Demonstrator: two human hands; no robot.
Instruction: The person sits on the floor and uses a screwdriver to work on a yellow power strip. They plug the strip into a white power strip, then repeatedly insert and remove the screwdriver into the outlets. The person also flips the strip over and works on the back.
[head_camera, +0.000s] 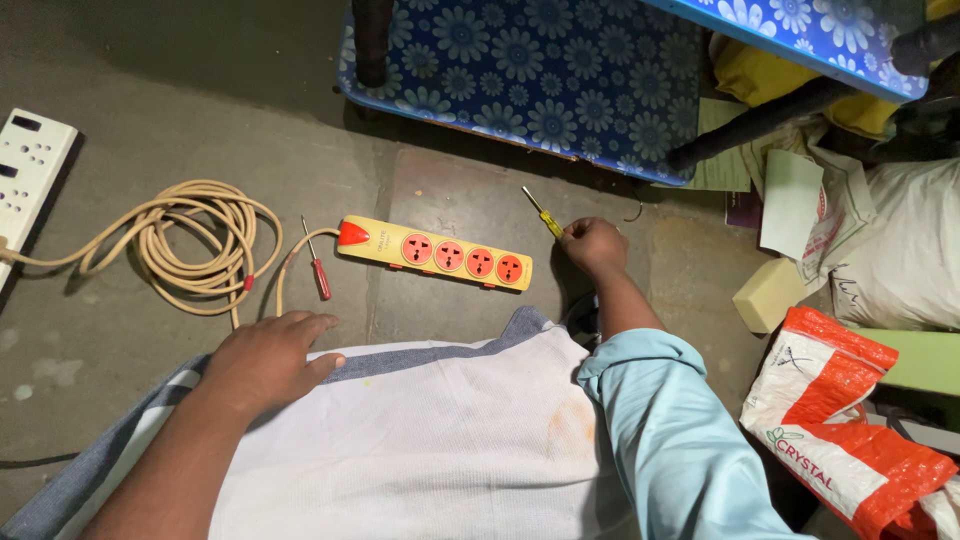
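R hand pinches the handle of a small yellow screwdriver w/ fingers curled shut, tip pointing up-left, tool just off the floor near the right end of the power strip. Strip is yellow w/ four red sockets & a red switch, lying flat on the concrete floor; its beige cord sits coiled to the left. Red-handled screwdriver lies on the floor betw. coil & strip. L hand rests palm down, fingers loosely spread, on edge of white cloth over the lap, holding nothing. White socket board at far left; blue floral mat beyond
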